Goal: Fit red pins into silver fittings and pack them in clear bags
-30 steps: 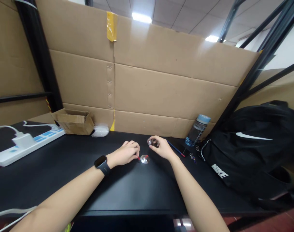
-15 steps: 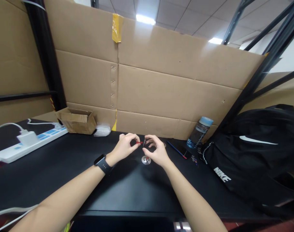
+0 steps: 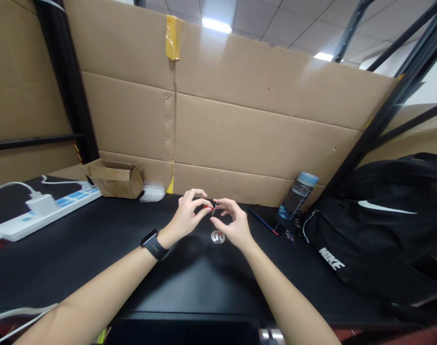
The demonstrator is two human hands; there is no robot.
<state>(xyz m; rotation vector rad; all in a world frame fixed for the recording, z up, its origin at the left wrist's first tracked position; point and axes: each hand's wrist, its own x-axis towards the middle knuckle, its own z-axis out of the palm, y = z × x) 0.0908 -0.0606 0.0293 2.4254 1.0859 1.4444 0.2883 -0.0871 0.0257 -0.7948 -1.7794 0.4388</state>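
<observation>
My left hand (image 3: pixel 187 216), with a black smartwatch (image 3: pixel 151 244) on its wrist, pinches a small red item (image 3: pixel 208 207) between thumb and forefinger, raised above the black table (image 3: pixel 96 249). My right hand (image 3: pixel 231 224) is right beside it, fingertips pinching a thin silver piece (image 3: pixel 214 207) that meets the red item. A small round silver piece (image 3: pixel 217 236) lies on the table just below both hands.
A cardboard wall stands behind the table. A small cardboard box (image 3: pixel 114 178) and a plastic bag (image 3: pixel 152 192) sit at back left, a white power strip (image 3: pixel 39 211) at far left. A water bottle (image 3: pixel 297 194), a pen (image 3: pixel 263 222) and a black backpack (image 3: pixel 379 225) are at right.
Both hands have lifted off the table and come together. My left hand raised the red item from beside the round silver piece; my right hand now pinches a thin silver piece against it.
</observation>
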